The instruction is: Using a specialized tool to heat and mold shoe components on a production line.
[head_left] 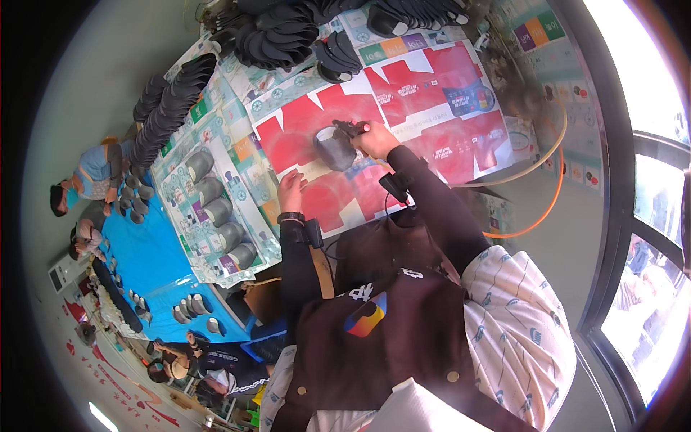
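Observation:
My right hand point(374, 140) is closed around a small dark spray gun point(350, 129), tilted down to the left. Directly under its tip lies a grey rounded piece point(335, 153), shaped like a shoe insole or slipper part, with a paler patch at its upper end. It rests on a red and white printed sheet point(317, 108), which has a greyish haze around the piece. My left hand point(290, 191) is over the left edge of this sheet. Its fingers are partly curled and apart, with nothing seen in them.
Left of the sheet, several grey pieces point(217, 211) lie in a row on printed boards. Black pieces point(277, 37) are stacked along the far edge. A blue table point(140, 245) with more pieces and co-workers stands left. A pale hose point(533, 173) and an orange hose point(548, 212) loop at right.

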### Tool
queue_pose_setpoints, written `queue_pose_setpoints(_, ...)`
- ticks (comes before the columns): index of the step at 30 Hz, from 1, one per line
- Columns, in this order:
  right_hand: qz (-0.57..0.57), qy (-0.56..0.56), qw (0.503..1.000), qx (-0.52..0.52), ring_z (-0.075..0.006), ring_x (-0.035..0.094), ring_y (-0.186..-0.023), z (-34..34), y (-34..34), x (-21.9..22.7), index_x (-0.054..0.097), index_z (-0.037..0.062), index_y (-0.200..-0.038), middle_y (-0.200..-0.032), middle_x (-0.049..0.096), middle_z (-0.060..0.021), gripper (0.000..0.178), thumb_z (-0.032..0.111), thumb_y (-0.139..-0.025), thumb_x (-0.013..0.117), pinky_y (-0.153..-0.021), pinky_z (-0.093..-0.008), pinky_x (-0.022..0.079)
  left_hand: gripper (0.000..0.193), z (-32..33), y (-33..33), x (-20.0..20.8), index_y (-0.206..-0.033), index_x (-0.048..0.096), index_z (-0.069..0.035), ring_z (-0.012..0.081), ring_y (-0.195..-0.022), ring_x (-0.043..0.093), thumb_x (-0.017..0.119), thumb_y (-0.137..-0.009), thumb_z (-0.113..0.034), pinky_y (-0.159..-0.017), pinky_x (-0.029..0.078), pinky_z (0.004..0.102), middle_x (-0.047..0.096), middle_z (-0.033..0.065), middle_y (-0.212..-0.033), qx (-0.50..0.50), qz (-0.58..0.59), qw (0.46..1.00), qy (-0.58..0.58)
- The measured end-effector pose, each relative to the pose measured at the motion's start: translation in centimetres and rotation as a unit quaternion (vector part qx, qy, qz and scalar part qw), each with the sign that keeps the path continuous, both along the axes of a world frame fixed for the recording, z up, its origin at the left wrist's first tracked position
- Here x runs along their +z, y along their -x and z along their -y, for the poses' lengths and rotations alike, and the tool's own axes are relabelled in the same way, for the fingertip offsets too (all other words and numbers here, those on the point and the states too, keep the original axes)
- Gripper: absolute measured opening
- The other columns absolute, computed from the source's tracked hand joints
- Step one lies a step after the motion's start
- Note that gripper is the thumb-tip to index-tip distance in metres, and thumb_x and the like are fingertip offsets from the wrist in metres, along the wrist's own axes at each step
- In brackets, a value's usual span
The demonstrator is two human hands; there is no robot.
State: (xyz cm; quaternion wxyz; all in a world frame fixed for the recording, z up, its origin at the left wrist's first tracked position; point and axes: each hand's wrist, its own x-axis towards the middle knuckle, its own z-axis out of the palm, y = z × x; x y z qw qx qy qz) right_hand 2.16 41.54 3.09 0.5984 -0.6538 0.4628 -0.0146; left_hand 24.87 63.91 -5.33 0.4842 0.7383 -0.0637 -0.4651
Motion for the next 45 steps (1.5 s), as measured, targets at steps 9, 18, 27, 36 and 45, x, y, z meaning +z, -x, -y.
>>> queue_pose_setpoints(9, 0.024, -0.024, 0.999, 0.025, -0.0298, 0.068, -0.059, 0.3, 0.5, -1.2, 0.065, 0.0007, -0.059, -0.058, 0.065, -0.0148, 0.022, 0.022, -0.063, 0.065, -0.056, -0.0392, 0.05, 0.032, -0.9, 0.6, 0.5, -0.129, 0.06, -0.005, 0.0213, -0.098, 0.067, 0.063, -0.1, -0.02, -0.084, 0.054, 0.0332, 0.068, 0.0113, -0.118, 0.025, -0.043, 0.999, 0.019)
queue_pose_setpoints(18, -0.005, -0.049, 0.995, 0.086, -0.0291, 0.067, -0.058, 0.5, 0.2, -1.1, 0.062, 0.0019, -0.056, -0.056, 0.063, -0.0145, 0.024, 0.024, -0.066, 0.063, -0.056, -0.0389, 0.049, 0.032, -1.3, 0.8, 0.6, -0.128, 0.061, -0.004, 0.0199, -0.094, 0.068, 0.062, -0.101, -0.021, -0.081, 0.054, 0.0317, 0.068, 0.0115, -0.116, 0.053, -0.054, 0.997, 0.009)
queue_pose_setpoints(27, 0.045, -0.013, 0.997, 0.062, -0.0284, 0.065, -0.055, 0.6, 0.2, -1.2, 0.061, 0.0005, -0.056, -0.055, 0.062, -0.0144, 0.022, 0.021, -0.066, 0.062, -0.053, -0.0396, 0.048, 0.031, -0.8, 1.3, 1.2, -0.127, 0.062, -0.004, 0.019, -0.092, 0.068, 0.061, -0.102, -0.022, -0.075, 0.051, 0.0288, 0.069, 0.0117, -0.116, 0.052, -0.051, 0.997, 0.002)
queue_pose_setpoints(36, -0.045, 0.004, 0.989, 0.139, -0.0402, 0.068, -0.076, 0.3, 0.8, 0.7, 0.068, -0.0006, -0.079, -0.075, 0.067, -0.025, 0.024, 0.021, -0.07, 0.065, -0.066, -0.0439, 0.053, 0.029, -1.0, 0.6, 0.8, -0.124, 0.063, -0.005, 0.0192, -0.093, 0.068, 0.063, -0.101, -0.022, -0.076, 0.051, 0.0289, 0.069, 0.0109, -0.115, 0.061, -0.056, 0.997, 0.004)
queue_pose_setpoints(45, -0.056, -0.006, 0.984, 0.171, -0.0345, 0.07, -0.068, -0.9, 1.4, 1.9, 0.07, -0.0011, -0.096, -0.075, 0.069, -0.0228, 0.03, 0.02, -0.076, 0.062, -0.069, -0.0438, 0.056, 0.034, 3.1, -0.4, -2.0, -0.115, 0.066, -0.002, 0.0126, -0.079, 0.067, 0.07, -0.096, -0.03, -0.069, 0.052, 0.0254, 0.074, 0.0062, -0.099, -0.031, 0.007, 0.999, -0.025)
